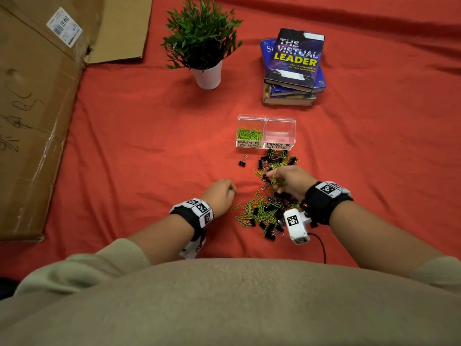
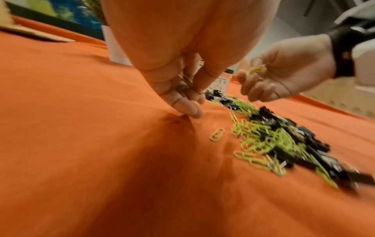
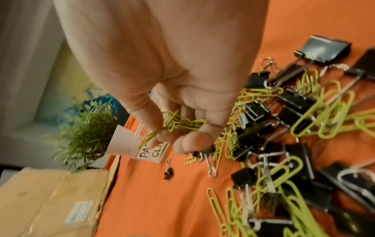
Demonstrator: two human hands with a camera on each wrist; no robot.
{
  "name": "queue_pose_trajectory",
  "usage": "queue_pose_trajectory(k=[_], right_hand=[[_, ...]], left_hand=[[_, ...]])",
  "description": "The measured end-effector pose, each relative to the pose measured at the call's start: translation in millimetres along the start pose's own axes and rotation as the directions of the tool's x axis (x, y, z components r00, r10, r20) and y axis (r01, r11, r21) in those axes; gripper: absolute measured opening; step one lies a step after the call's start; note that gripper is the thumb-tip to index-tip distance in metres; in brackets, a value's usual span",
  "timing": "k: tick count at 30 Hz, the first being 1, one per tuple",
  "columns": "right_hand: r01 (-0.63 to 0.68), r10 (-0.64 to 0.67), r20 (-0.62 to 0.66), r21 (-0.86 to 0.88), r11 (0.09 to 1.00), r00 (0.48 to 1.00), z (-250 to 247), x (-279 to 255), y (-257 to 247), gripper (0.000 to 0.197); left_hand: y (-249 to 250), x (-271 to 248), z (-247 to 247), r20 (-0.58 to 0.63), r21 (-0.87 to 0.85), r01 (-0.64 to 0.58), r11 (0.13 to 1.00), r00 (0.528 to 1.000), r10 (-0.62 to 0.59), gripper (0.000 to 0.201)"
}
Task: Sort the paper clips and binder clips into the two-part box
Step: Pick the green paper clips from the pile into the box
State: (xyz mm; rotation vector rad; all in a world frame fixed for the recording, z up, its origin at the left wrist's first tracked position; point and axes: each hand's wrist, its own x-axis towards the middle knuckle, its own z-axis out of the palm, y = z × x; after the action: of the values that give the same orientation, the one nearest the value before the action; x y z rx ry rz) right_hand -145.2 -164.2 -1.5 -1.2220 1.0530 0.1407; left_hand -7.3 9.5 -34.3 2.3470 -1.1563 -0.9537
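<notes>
1. The right hand (image 1: 287, 177) hovers over the mixed pile (image 1: 268, 211) just right of centre in the head view, its grip clamped on a small bunch of green paper clips (image 3: 178, 123) between thumb and curled fingers.
2. The left hand (image 1: 220, 193) sits left of the pile, fingers curled; the left wrist view shows a few green clips (image 2: 185, 81) tucked inside that grip.
3. The pile of green paper clips and black binder clips spreads over the red surface (image 1: 149, 146) from below the hands up to the box.
4. The clear two-part box (image 1: 266, 132) stands above the pile; its left part, labelled PAPER CLIPS, holds green clips, and the right part is labelled BINDER CLIPS.
5. One stray binder clip (image 1: 242, 161) lies left of the pile, below the box.
6. A potted plant (image 1: 203, 43) and a stack of books (image 1: 293, 68) stand in the upper middle of the frame; flattened cardboard (image 1: 37, 108) fills the left edge.
</notes>
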Motion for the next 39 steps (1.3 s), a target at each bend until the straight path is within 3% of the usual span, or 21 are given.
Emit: queue_pose_trajectory(k=[2,5,7,9,12,16,18,21,31,33,36,39], right_hand=[[-0.06,0.05,0.056,0.189,0.98,0.997,4,-2,-3,0.025],[-0.094,0.063,0.137,0.231,0.968,0.988,11,-2,-1,0.024],[-0.063,0.049,0.14,0.098,0.993,0.989,16,1,1,0.021],[0.057,-0.029,0.12,-0.236,0.97,0.992,20,3,3,0.016],[0.274,-0.195,0.193,-0.688,0.672,0.962,24,4,7,0.005],[0.401,-0.18,0.363,-0.874,0.275,0.914,25,7,13,0.026],[0.411,-0.169,0.382,-0.89,0.195,0.908,24,8,16,0.032],[0.383,-0.151,0.362,-0.913,0.139,0.92,24,7,21,0.024],[0.369,-0.128,0.353,-0.919,0.136,0.927,31,4,26,0.01],[0.362,-0.14,0.338,-0.906,0.221,0.931,28,5,27,0.009],[0.305,-0.165,0.257,-0.838,0.452,0.952,20,3,21,0.011],[0.234,-0.16,0.171,-0.719,0.654,0.972,11,2,18,0.007]], left_hand=[[0,3,-4,-0.005,-0.143,0.106,0.984,0.994,-0.108,0.021],[1,5,-4,0.06,-0.312,0.202,0.929,0.979,-0.193,0.026],[5,4,-1,0.069,-0.285,0.191,0.939,0.981,-0.179,0.025],[9,1,2,0.061,-0.164,0.155,0.974,0.987,-0.147,0.019],[10,-3,9,0.103,0.083,0.079,0.993,0.991,-0.087,0.018],[3,-7,16,0.127,0.332,-0.052,0.942,0.992,0.011,0.03],[1,-7,21,0.137,0.386,-0.093,0.918,0.99,0.043,0.037],[0,-7,25,0.157,0.369,-0.078,0.926,0.987,0.02,0.033],[3,-9,23,0.214,0.316,-0.113,0.942,0.976,0.045,0.023],[4,-10,21,0.206,0.254,-0.107,0.961,0.977,0.054,0.018],[3,-9,15,0.158,0.103,-0.062,0.993,0.986,0.045,0.005],[3,-4,9,0.118,-0.037,0.017,0.999,0.993,-0.013,0.011]])
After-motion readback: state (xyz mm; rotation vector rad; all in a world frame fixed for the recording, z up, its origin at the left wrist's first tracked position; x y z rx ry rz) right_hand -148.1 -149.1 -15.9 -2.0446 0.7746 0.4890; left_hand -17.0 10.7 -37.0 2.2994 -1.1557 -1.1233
